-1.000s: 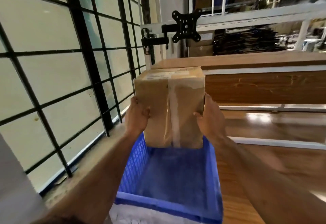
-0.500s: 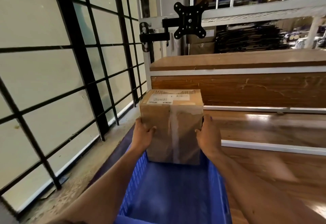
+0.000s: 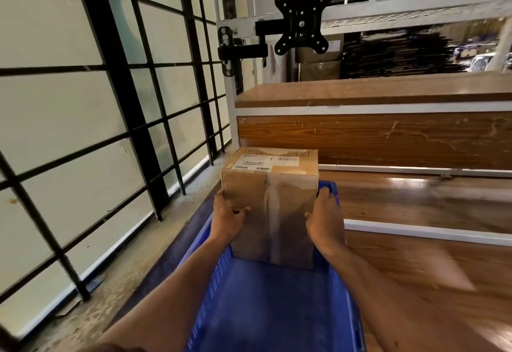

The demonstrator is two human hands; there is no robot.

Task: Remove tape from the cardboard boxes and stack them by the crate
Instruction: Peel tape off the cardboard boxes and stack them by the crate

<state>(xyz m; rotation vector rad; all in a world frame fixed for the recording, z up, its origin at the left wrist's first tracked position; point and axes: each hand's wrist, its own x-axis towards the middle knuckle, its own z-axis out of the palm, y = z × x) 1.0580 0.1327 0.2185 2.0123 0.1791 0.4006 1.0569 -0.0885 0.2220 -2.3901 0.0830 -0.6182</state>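
At the far left stands the window grid (image 3: 116, 119) with the concrete ledge (image 3: 155, 243) below it; nothing there concerns the job. My left hand (image 3: 228, 220) is pressed flat against the left face of the cardboard box (image 3: 270, 204), fingers curled round its near edge, thumb on the front. The box stands upright at the far end of the blue crate (image 3: 277, 310), its lower part inside the walls; whether it rests on the floor of the crate I cannot tell. A strip of clear tape (image 3: 273, 213) runs down the middle of the near face and over the top, where a shipping label (image 3: 267, 162) sits. My right hand (image 3: 324, 222) mirrors the left, clamped on the right face, fingertips reaching toward the crate's far corner. To the right lies the wooden desk (image 3: 415, 204), with shelving behind it.

The step, as I judge it, is getting the box steady so the tape can come off. Best done with even pressure from both palms, keeping the box upright and clear of the crate's rim. Once it is seated, I should free one hand to pick at the torn tape edge near the top while the other braces the box.
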